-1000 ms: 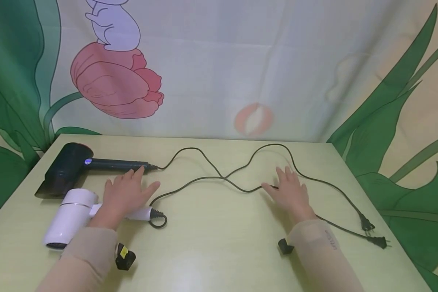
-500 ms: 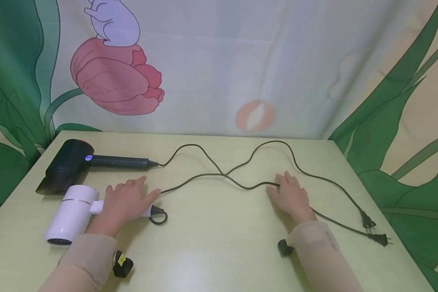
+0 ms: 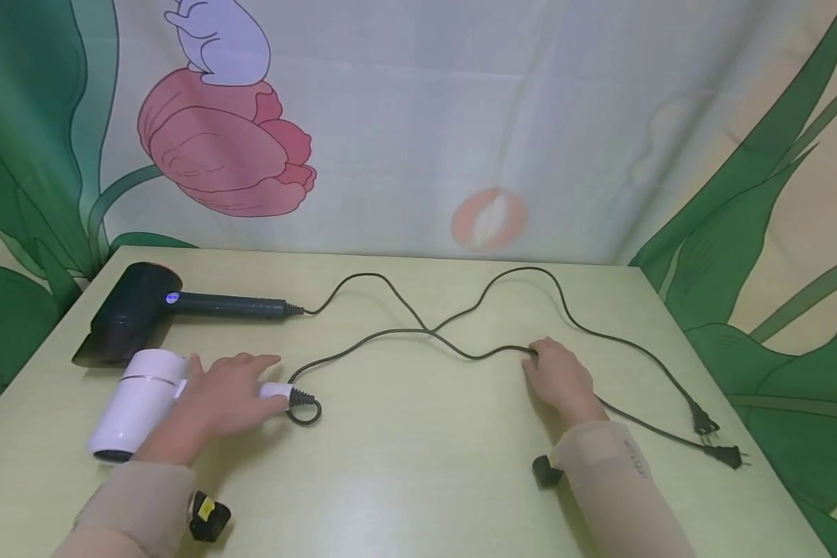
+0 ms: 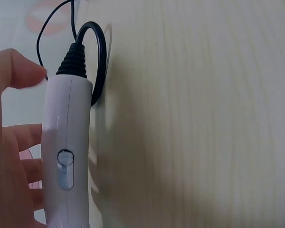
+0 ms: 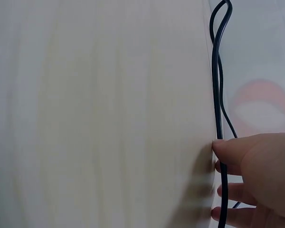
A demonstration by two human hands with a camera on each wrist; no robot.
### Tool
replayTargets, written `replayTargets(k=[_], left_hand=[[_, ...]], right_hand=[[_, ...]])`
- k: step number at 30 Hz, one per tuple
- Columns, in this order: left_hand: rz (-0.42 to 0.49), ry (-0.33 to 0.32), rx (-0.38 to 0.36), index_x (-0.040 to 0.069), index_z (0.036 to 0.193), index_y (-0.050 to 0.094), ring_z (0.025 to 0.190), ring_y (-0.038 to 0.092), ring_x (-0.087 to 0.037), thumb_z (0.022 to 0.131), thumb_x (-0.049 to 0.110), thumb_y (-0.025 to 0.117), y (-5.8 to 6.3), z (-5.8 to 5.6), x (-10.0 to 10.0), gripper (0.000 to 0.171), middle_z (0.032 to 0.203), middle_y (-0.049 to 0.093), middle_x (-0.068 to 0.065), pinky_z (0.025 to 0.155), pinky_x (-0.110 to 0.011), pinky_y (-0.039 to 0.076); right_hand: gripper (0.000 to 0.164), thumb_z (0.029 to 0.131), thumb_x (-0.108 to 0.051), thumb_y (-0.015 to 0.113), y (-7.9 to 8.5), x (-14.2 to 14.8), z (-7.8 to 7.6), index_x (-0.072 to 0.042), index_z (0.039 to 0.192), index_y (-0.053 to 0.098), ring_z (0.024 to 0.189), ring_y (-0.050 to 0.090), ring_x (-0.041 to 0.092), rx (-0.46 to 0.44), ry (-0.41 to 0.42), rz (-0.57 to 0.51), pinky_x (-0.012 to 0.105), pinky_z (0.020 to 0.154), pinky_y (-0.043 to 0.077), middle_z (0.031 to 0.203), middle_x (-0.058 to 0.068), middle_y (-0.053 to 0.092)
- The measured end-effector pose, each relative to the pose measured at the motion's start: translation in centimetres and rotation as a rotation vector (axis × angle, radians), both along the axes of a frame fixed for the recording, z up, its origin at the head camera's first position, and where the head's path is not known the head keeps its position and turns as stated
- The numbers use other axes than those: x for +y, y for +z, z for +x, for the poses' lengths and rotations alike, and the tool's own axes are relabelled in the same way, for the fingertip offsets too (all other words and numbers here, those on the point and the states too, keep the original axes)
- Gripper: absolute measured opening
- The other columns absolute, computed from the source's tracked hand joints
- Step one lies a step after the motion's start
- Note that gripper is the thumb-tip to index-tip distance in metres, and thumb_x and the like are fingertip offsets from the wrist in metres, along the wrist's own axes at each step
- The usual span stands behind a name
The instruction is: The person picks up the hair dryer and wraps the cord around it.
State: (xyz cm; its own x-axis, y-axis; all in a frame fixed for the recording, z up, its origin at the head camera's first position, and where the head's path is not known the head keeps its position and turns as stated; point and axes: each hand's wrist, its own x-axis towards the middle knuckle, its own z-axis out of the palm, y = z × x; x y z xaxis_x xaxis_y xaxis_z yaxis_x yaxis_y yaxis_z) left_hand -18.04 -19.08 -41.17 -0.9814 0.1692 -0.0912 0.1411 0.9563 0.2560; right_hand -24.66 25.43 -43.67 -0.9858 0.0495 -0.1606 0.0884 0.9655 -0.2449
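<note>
A white hair dryer (image 3: 136,403) lies at the left of the table, its handle pointing right. Over that handle is my left hand (image 3: 225,394), with thumb and forefinger spread apart. In the left wrist view the thumb stands off beside the black cord sleeve (image 4: 72,61), and the fingers show behind the handle (image 4: 66,118) with its slide switch. On the right, my right hand (image 3: 561,377) pinches the white dryer's black cord (image 5: 217,85) between thumb and fingers. The dark hair dryer (image 3: 129,310) lies behind the white one.
The dark dryer's cord (image 3: 366,274) crosses the other one mid-table. Two plugs (image 3: 721,456) lie close together near the right edge of the pale wooden table (image 3: 418,480). Behind it hangs a printed curtain (image 3: 390,139).
My left hand has drawn back toward me and left, down around the white handle, from nearer the dark dryer's handle. My right fingers have gone from spread to pinching the cord.
</note>
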Motion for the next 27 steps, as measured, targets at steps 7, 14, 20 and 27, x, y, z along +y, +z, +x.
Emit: replayTargets(k=[7, 14, 20, 27], left_hand=[[-0.055, -0.057, 0.047, 0.003, 0.121, 0.06, 0.104, 0.056, -0.043, 0.072, 0.027, 0.066, 0.1, 0.6, -0.8, 0.054, 0.114, 0.062, -0.019, 0.096, -0.077, 0.014], [-0.117, -0.083, 0.141, 0.001, 0.108, 0.064, 0.101, 0.055, -0.043, 0.07, 0.015, 0.07, -0.6, 1.1, -1.8, 0.041, 0.108, 0.062, -0.02, 0.098, -0.075, 0.017], [-0.061, 0.052, 0.172, 0.002, 0.129, 0.051, 0.127, 0.025, -0.055, 0.083, 0.036, 0.059, 0.2, 1.4, -3.9, 0.058, 0.14, 0.035, -0.031, 0.098, -0.077, 0.003], [0.06, 0.341, 0.061, -0.007, 0.145, 0.013, 0.112, 0.025, -0.069, 0.092, 0.052, 0.045, 1.0, 1.5, -6.5, 0.085, 0.136, 0.016, -0.045, 0.086, -0.078, 0.02]], right_hand=[[0.037, 0.097, -0.023, 0.049, 0.3, 0.4, 0.2, -0.005, 0.129, 0.053, 0.115, 0.053, 0.038, 0.025, -0.02, 0.033, 0.051, 0.087, 0.048, 0.127, 0.02, 0.053], [0.027, 0.096, -0.02, 0.051, 0.6, 1.0, 0.4, -0.002, 0.116, 0.057, 0.101, 0.054, 0.034, 0.023, -0.048, 0.061, 0.045, 0.076, 0.05, 0.11, 0.018, 0.054], [0.026, 0.096, -0.02, 0.05, 0.6, 1.6, 0.7, -0.003, 0.114, 0.056, 0.099, 0.055, 0.034, 0.023, -0.052, 0.067, 0.043, 0.073, 0.049, 0.107, 0.017, 0.054], [0.026, 0.096, -0.018, 0.051, 0.7, 1.8, 0.5, -0.002, 0.115, 0.056, 0.099, 0.055, 0.034, 0.006, -0.07, 0.067, 0.044, 0.074, 0.048, 0.108, 0.018, 0.055]])
